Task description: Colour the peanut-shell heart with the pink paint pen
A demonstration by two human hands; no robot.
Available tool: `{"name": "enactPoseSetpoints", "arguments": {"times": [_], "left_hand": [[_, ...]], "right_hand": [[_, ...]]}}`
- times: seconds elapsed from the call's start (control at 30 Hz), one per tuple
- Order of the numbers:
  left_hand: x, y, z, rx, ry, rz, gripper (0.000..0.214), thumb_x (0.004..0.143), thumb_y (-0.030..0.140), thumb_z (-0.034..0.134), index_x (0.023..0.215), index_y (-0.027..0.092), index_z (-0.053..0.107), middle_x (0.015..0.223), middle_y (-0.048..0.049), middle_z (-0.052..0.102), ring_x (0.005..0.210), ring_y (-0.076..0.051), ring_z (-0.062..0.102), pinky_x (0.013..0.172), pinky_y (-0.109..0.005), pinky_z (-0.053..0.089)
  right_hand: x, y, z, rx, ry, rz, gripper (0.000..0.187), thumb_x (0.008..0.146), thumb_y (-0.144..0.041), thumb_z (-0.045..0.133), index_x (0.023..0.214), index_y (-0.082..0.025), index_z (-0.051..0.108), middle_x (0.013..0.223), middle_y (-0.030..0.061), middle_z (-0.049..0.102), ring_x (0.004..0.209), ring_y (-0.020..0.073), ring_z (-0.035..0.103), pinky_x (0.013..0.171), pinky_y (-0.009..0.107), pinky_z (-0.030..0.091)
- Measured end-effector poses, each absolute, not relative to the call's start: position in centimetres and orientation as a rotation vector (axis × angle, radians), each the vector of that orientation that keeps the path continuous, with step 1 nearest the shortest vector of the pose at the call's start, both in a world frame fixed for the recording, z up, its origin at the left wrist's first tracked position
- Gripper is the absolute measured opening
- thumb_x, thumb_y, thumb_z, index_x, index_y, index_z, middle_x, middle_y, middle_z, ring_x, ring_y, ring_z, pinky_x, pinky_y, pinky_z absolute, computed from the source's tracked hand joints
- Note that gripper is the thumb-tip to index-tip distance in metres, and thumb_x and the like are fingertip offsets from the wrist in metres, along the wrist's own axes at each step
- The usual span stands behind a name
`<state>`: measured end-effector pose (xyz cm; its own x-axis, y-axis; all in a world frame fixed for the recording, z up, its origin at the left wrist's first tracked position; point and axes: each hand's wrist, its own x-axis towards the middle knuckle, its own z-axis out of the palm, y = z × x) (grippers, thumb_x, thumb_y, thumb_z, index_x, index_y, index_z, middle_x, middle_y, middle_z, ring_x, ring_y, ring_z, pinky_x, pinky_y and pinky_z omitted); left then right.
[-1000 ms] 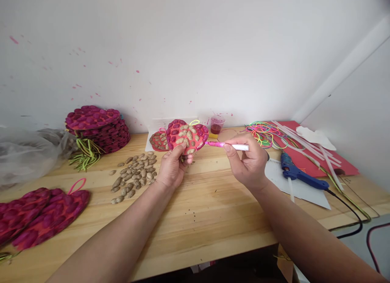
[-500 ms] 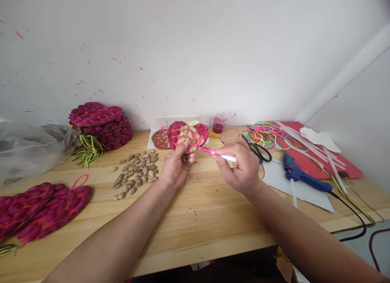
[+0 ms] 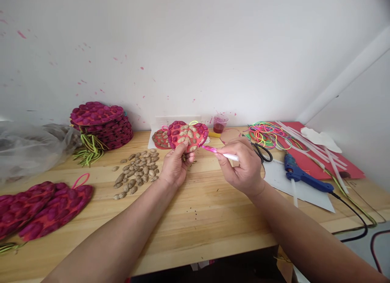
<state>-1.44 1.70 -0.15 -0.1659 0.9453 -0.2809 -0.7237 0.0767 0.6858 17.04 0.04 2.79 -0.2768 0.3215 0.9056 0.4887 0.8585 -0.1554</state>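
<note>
at the far left a plastic bag (image 3: 36,153) slumps near a stack of magenta plaques (image 3: 97,122). loose peanuts (image 3: 146,170) lie next along the wooden table (image 3: 195,230). the left hand (image 3: 176,165) pinches a partly magenta heart (image 3: 192,133) between thumb and fingers, held up over the table. a brush (image 3: 210,149) points at its lower right edge; whether they touch i can't tell. the right hand's (image 3: 243,167) fingers close around that brush, left of a blue glue gun (image 3: 307,179).
</note>
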Motion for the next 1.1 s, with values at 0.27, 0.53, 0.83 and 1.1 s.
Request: {"name": "enactPoseSetpoints", "arguments": {"times": [0.27,0.53,0.83,1.1], "left_hand": [[-1.2,1.4,0.4,0.306,0.890,1.483,0.015,0.078,0.016,0.083,0.088,0.013,0.072,0.067,-0.0013,0.070,0.049,-0.008,0.061,0.042,-0.013,0.050],[-1.4,1.4,0.5,0.297,0.894,1.476,0.012,0.079,0.016,0.082,0.084,0.012,0.072,0.063,-0.0009,0.068,0.048,-0.008,0.061,0.042,-0.013,0.050],[-1.3,1.3,0.4,0.367,0.875,1.480,0.019,0.071,0.019,0.089,0.078,0.013,0.072,0.062,-0.0010,0.068,0.050,-0.009,0.061,0.044,-0.014,0.051],[-1.2,1.2,0.3,0.421,0.871,1.513,0.029,0.062,0.024,0.095,0.075,0.012,0.073,0.061,-0.0010,0.069,0.050,-0.009,0.062,0.045,-0.015,0.052]], "right_hand": [[17.0,0.0,2.9,-0.637,-1.878,-0.155,0.018,0.092,-0.013,0.068,0.102,-0.027,0.067,0.085,0.0012,0.077,0.079,0.0204,0.070,0.074,0.039,0.056],[17.8,0.2,3.2,-0.676,-1.803,-0.160,0.018,0.090,-0.012,0.071,0.100,-0.026,0.068,0.084,0.0019,0.074,0.079,0.0204,0.066,0.073,0.039,0.053],[17.7,0.3,2.9,-0.684,-1.818,-0.061,0.016,0.090,-0.013,0.071,0.101,-0.025,0.067,0.086,0.0022,0.074,0.080,0.0192,0.066,0.074,0.037,0.052],[17.6,0.3,2.8,-0.697,-1.785,0.020,0.013,0.091,-0.015,0.070,0.100,-0.024,0.067,0.087,0.0018,0.072,0.078,0.0177,0.065,0.072,0.036,0.051]]}}
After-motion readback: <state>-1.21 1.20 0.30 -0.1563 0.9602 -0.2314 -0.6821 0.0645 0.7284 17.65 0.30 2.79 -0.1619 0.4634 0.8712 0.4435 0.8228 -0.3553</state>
